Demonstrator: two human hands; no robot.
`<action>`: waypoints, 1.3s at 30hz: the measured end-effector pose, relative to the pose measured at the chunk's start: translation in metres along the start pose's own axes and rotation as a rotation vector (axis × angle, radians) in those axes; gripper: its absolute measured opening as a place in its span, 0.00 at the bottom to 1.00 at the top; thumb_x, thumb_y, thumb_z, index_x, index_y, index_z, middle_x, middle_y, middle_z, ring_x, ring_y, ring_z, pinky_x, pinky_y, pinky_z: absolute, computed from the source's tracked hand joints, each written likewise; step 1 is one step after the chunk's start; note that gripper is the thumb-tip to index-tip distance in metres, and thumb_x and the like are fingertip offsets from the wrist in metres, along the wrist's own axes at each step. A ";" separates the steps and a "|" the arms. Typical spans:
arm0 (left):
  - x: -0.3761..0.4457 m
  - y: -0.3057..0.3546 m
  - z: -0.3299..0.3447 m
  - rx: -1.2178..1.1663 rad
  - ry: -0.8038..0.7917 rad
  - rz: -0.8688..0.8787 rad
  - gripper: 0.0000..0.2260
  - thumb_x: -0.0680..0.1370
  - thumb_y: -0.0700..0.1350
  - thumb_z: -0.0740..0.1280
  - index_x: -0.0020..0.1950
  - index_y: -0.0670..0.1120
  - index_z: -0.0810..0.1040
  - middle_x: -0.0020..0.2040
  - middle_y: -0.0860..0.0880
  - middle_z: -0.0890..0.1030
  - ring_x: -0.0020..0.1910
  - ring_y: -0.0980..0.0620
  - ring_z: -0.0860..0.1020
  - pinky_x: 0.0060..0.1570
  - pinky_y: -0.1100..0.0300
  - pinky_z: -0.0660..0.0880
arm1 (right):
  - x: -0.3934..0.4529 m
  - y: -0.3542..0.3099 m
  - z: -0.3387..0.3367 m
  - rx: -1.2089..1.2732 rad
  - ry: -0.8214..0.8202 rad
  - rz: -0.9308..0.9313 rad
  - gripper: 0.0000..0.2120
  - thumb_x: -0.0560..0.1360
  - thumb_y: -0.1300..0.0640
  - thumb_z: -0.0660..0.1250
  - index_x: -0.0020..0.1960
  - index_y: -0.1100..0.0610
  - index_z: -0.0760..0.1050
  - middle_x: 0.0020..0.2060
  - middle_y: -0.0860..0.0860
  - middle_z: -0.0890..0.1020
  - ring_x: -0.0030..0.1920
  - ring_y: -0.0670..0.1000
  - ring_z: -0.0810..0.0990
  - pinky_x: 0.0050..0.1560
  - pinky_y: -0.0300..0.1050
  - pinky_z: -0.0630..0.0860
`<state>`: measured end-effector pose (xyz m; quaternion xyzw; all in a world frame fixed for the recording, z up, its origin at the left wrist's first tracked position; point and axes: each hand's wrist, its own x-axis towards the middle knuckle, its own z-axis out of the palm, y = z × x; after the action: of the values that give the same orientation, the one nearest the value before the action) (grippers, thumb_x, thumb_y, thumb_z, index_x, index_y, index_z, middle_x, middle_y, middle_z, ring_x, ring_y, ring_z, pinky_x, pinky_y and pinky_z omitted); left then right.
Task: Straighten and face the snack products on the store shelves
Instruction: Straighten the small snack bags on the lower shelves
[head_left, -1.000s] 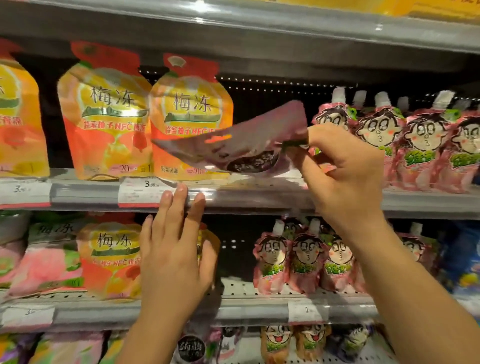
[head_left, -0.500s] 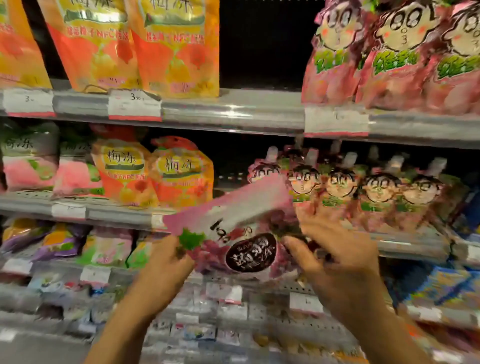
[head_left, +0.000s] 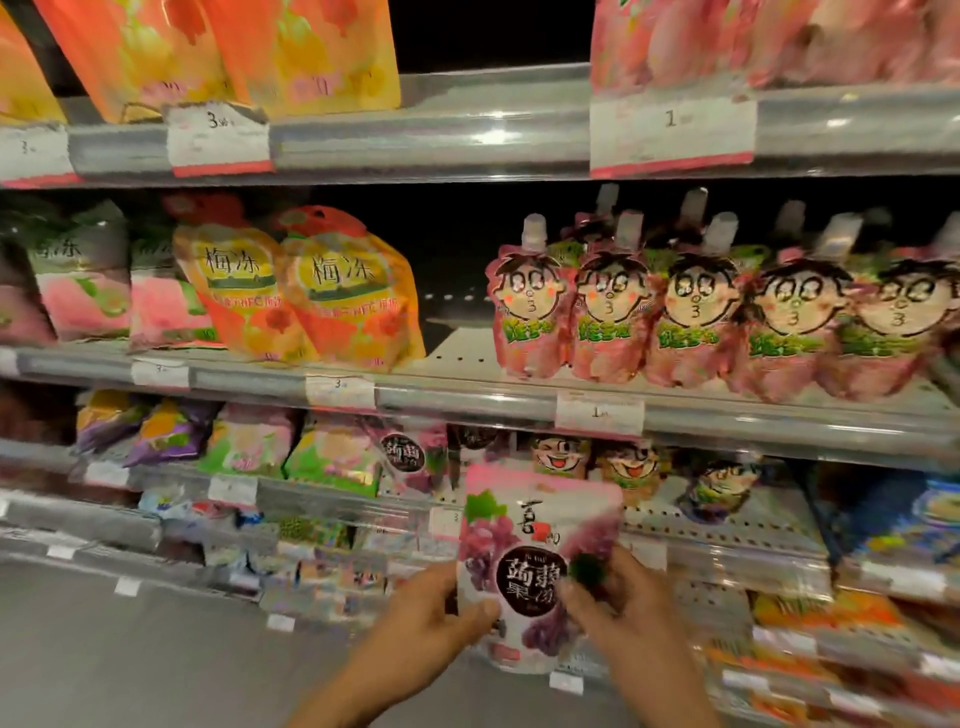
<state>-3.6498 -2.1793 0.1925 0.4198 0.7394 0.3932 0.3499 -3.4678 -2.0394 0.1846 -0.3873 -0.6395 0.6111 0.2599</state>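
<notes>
Left hand and right hand grip the pink-and-purple grape jelly pouch upright, label facing out, ready for shelving.

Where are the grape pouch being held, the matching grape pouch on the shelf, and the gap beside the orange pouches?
grape pouch (head_left: 535, 566): head view, dark round label.
matching pouch (head_left: 402, 457): head view, dark round label.
gap (head_left: 457, 353): head view, bare shelf floor.

pink grape pouch (black round label), orange pouches.
</notes>
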 end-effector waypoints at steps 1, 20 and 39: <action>0.005 -0.002 0.001 0.076 0.001 0.014 0.09 0.76 0.62 0.70 0.47 0.58 0.79 0.46 0.49 0.85 0.48 0.49 0.83 0.52 0.44 0.79 | 0.003 0.002 -0.001 0.048 -0.022 0.051 0.12 0.73 0.63 0.77 0.53 0.51 0.82 0.45 0.49 0.88 0.47 0.46 0.86 0.44 0.37 0.82; 0.116 -0.063 -0.130 -0.155 0.563 -0.019 0.16 0.78 0.39 0.70 0.63 0.49 0.70 0.50 0.55 0.78 0.46 0.57 0.78 0.41 0.57 0.73 | 0.077 -0.008 0.081 0.081 0.448 -0.047 0.05 0.77 0.56 0.71 0.53 0.53 0.82 0.47 0.49 0.87 0.48 0.47 0.86 0.42 0.42 0.83; 0.135 -0.108 -0.144 -0.210 0.467 0.065 0.03 0.80 0.45 0.71 0.47 0.50 0.80 0.41 0.51 0.83 0.42 0.47 0.81 0.47 0.52 0.77 | 0.130 0.009 0.102 -0.015 0.335 -0.050 0.04 0.79 0.54 0.71 0.52 0.48 0.83 0.42 0.52 0.88 0.45 0.54 0.88 0.52 0.52 0.81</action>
<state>-3.8637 -2.1359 0.1371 0.3024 0.7414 0.5653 0.1985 -3.6218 -1.9933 0.1457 -0.4696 -0.6013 0.5265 0.3753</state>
